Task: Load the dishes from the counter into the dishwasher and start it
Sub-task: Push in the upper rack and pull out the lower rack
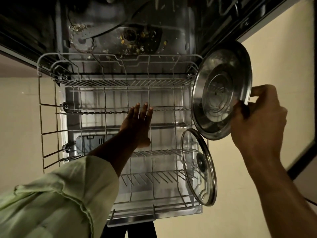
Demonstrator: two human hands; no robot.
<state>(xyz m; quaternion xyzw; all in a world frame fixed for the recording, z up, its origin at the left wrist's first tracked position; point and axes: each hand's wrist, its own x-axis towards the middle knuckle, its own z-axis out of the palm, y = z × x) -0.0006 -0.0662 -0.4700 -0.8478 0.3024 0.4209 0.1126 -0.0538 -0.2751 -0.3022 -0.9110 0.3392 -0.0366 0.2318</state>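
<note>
Gripping round steel plate (pixel 221 91), right hand (pixel 260 117)

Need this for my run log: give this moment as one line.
right hand: holds steel plate at right edge of rack | left hand: open over rack | glass lid: on edge in rack

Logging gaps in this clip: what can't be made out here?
Head view only.
Counter and its dishes: outside the frame.
Upper rack: cut off by the top edge.
Right hand: fingers behind the steel plate hidden by it.
Whether left hand touches lower rack: unclear.
</note>
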